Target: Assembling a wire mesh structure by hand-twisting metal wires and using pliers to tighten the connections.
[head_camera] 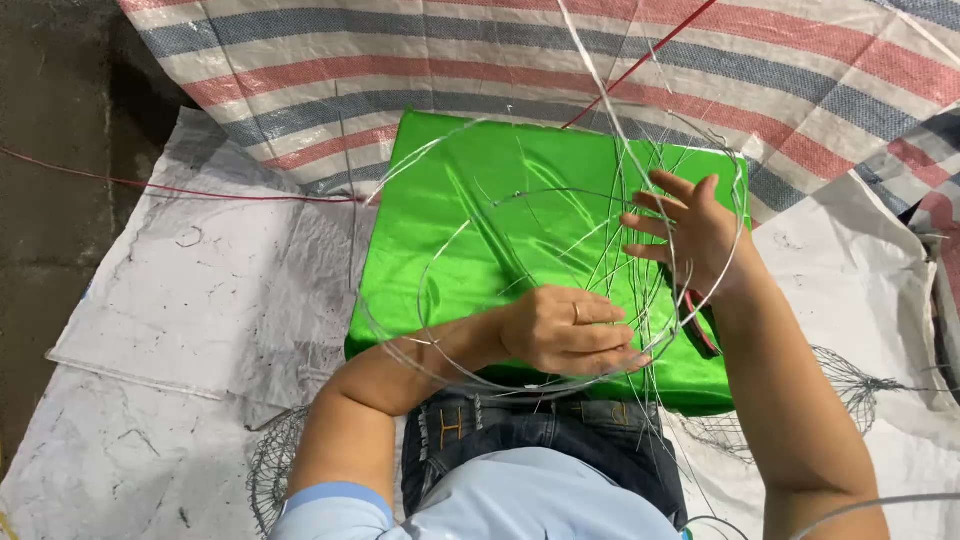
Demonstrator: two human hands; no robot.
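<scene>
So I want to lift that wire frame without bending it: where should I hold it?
Probably by the outer hoop of the wire frame, from both sides at once. The rim is the stiffest, continuous part; the thin spokes inside look easily bent. The left hand and right hand sit among those spokes over the green cushion.

From my remote post I see a dark concrete floor (50, 200) spread with crumpled white plastic sheeting (200, 290) near and left, and a red, grey and white striped woven tarpaulin (400, 60) at the far side. A bright green satin cushion (480, 190) lies at centre; a thin red cord (150, 186) trails left.
</scene>
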